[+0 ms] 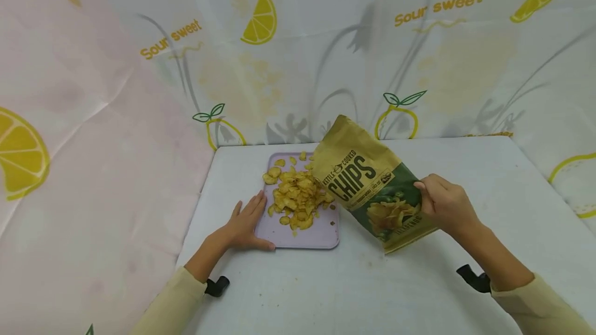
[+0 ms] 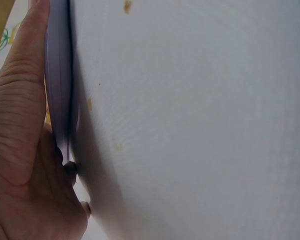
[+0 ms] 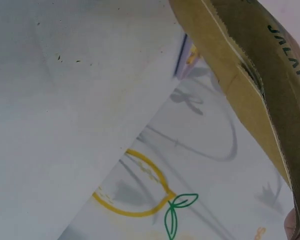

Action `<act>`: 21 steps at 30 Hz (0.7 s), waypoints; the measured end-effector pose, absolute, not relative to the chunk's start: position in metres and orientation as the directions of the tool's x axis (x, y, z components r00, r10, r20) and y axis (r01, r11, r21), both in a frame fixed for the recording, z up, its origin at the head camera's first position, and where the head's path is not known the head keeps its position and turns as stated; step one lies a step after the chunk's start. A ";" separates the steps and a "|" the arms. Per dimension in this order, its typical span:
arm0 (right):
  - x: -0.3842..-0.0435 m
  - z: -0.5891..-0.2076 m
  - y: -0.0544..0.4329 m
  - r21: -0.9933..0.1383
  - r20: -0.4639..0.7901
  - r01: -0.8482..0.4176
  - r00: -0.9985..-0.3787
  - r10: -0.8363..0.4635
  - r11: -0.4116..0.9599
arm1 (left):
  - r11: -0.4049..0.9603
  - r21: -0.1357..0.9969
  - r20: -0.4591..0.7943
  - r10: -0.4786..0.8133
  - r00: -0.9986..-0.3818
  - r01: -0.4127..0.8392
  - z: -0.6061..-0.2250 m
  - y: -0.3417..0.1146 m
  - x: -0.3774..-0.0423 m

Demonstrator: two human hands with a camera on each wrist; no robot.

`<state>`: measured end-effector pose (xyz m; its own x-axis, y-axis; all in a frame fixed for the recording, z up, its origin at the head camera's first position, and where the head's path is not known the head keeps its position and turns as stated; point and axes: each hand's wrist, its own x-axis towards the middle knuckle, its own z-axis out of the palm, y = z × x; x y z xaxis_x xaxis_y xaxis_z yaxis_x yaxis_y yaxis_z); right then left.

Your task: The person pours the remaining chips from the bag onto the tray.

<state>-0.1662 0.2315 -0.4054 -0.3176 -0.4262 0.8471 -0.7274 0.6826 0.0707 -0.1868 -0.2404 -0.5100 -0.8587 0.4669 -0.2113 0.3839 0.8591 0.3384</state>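
Note:
A lilac tray (image 1: pixel 321 238) lies on the white table with a heap of potato chips (image 1: pixel 298 195) on it. My left hand (image 1: pixel 243 227) rests at the tray's left side, fingers stretched along the rim and thumb at the near corner. In the left wrist view that hand (image 2: pixel 20 135) touches the tray's edge (image 2: pixel 59 70). With thumb and fingers my right hand (image 1: pixel 444 203) pinches the side of a gold and green chip bag (image 1: pixel 356 177). The bag is tilted, its upper left end over the tray's right part. Its lower end (image 3: pixel 245 95) shows in the right wrist view.
Small crumbs (image 1: pixel 278 304) are scattered on the table (image 1: pixel 335 293) near its front. A lemon-printed cloth (image 1: pixel 298 66) hangs behind the table and along the left side. Some chips (image 1: pixel 271 175) lie over the tray's left rim.

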 end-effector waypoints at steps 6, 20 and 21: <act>-0.169 -0.409 0.234 0.065 0.859 -0.723 -0.310 -0.407 0.688 | 0.857 0.350 -0.203 0.464 -0.862 0.378 -0.510 -0.240 -0.185; -0.166 -0.409 0.229 0.059 0.837 -0.740 -0.329 -0.437 0.670 | 0.854 0.350 -0.205 0.470 -0.858 0.385 -0.511 -0.240 -0.188; -0.166 -0.409 0.229 0.058 0.839 -0.740 -0.327 -0.434 0.670 | 0.856 0.344 -0.204 0.470 -0.859 0.387 -0.511 -0.240 -0.188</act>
<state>-0.1663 0.2288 -0.4089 -0.3272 -0.4339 0.8394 -0.7401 0.6700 0.0578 -0.1877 -0.2400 -0.5115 -0.8589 0.4700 -0.2035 0.3866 0.8556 0.3441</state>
